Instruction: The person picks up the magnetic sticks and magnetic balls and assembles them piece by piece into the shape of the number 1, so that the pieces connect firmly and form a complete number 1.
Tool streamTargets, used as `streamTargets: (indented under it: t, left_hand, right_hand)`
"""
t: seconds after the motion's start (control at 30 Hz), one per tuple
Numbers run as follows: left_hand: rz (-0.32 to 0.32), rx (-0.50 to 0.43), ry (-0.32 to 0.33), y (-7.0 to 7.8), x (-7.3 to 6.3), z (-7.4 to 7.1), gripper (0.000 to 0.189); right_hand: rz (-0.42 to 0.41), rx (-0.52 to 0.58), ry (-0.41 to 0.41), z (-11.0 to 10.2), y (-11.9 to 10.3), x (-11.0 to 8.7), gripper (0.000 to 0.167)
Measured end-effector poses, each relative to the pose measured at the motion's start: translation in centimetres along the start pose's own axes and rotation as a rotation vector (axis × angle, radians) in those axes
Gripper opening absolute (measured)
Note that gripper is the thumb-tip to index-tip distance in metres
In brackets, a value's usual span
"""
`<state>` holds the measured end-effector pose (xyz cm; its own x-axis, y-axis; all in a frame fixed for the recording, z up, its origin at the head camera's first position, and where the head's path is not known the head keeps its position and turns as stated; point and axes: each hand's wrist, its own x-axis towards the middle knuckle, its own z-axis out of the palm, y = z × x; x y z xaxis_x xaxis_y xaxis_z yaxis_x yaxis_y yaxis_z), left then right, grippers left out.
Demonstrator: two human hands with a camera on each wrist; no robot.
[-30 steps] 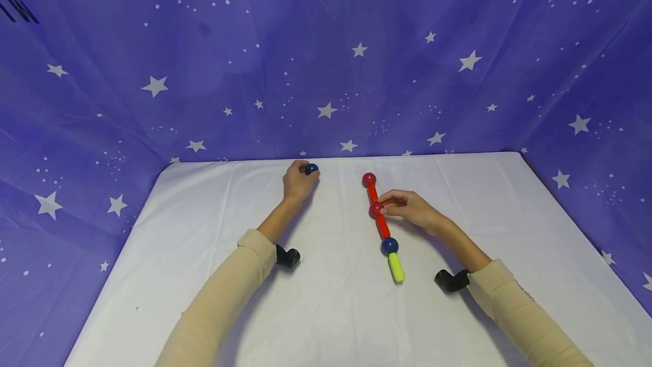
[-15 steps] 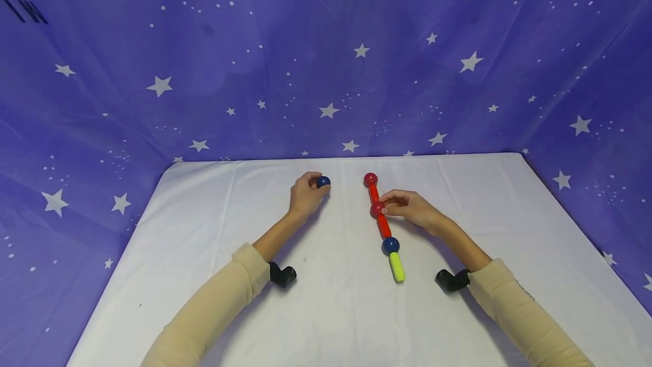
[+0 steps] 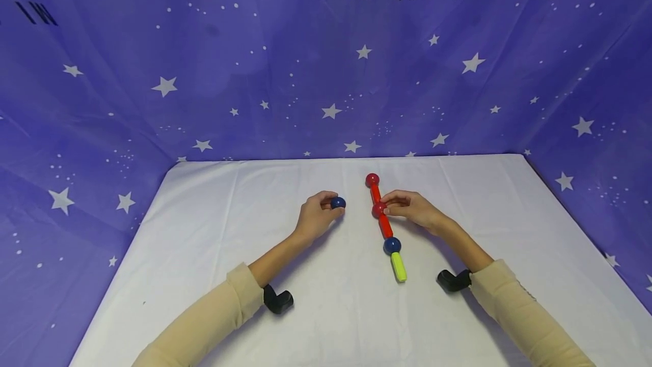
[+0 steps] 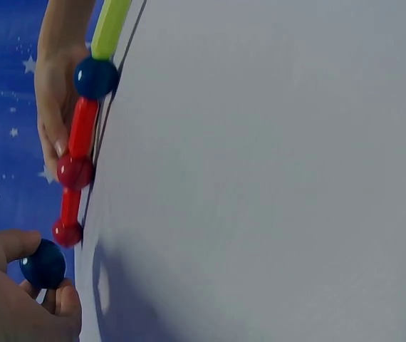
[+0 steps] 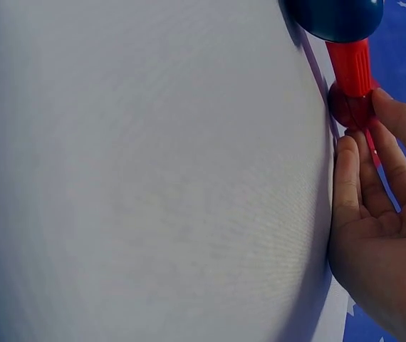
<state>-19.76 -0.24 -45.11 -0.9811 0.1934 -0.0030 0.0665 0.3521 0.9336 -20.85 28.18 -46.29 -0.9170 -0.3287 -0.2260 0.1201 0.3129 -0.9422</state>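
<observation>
My left hand (image 3: 317,217) pinches a loose blue ball (image 3: 338,203) between thumb and fingers, left of a chain of balls and rods. From far to near the chain runs: a red ball (image 3: 372,179), a short red rod (image 3: 375,193), a second red ball (image 3: 379,210), another red rod (image 3: 385,227), a blue ball (image 3: 392,245) and a yellow-green rod (image 3: 399,267). With thumb and fingertips my right hand (image 3: 415,210) grips the second red ball from the right side. In the left wrist view the held blue ball (image 4: 44,264) shows close to the chain's end red ball (image 4: 67,232).
A white cloth (image 3: 326,310) covers the table. Behind and at both sides hangs a purple star-printed curtain (image 3: 285,72). Black wrist-camera mounts stick out below the left cuff (image 3: 278,300) and the right cuff (image 3: 453,281).
My left hand has carried the blue ball toward me and to the right, nearer the chain. The right hand keeps its grip on the red ball, and the chain stays in place.
</observation>
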Motion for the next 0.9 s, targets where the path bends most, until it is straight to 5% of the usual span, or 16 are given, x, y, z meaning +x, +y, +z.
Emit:
streamTargets:
  t: [0.37,0.9]
  left_hand:
    - [0.035,0.000,-0.137,0.2,-2.8,0.9,0.041]
    - [0.060,-0.027,-0.235,0.0,-6.1,3.2,0.039]
  right_hand:
    - [-0.001,0.010,0.002,0.2,-0.2,-0.1,0.038]
    - [-0.005,-0.011,0.007,0.0,0.2,0.0,0.039]
